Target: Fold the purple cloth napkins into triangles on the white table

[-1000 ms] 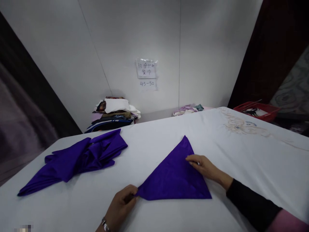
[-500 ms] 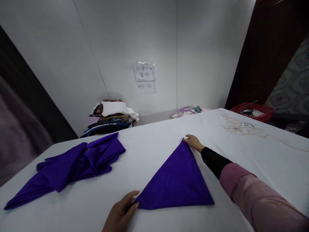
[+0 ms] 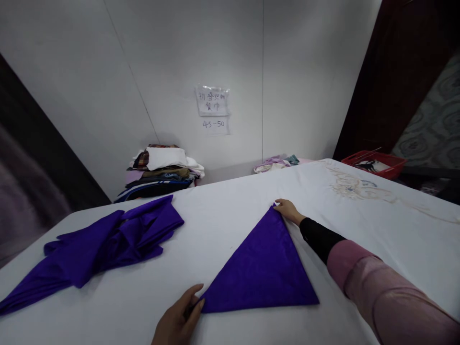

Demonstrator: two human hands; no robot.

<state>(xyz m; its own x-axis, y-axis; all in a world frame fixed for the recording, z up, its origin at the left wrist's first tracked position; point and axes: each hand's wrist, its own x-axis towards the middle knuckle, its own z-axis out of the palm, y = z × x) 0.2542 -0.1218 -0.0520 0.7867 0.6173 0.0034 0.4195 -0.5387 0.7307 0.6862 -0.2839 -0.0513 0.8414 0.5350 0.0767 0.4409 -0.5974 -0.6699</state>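
A purple napkin (image 3: pixel 260 266), folded into a triangle, lies flat on the white tablecloth in front of me. My left hand (image 3: pixel 181 314) pinches its near left corner between thumb and fingers. At the far tip, my right hand (image 3: pixel 286 211) grips the top corner, its arm reaching in from the right in a pink sleeve with a black cuff. The napkin's near right corner rests untouched on the table. To the left lies a crumpled heap of purple cloth (image 3: pixel 108 244), apart from both hands.
A stack of folded clothes (image 3: pixel 163 170) stands beyond the table's far edge, against the wall. Farther right are a pale purple cloth bundle (image 3: pixel 273 164) and a red basket (image 3: pixel 386 166). A handwritten paper sign (image 3: pixel 213 108) hangs on the wall. The white tablecloth (image 3: pixel 362 239) has embroidery.
The view has shifted slightly, so the purple heap and the sign sit a little farther left. Both hands keep hold of the same napkin corners, and its shape is nearly unchanged.
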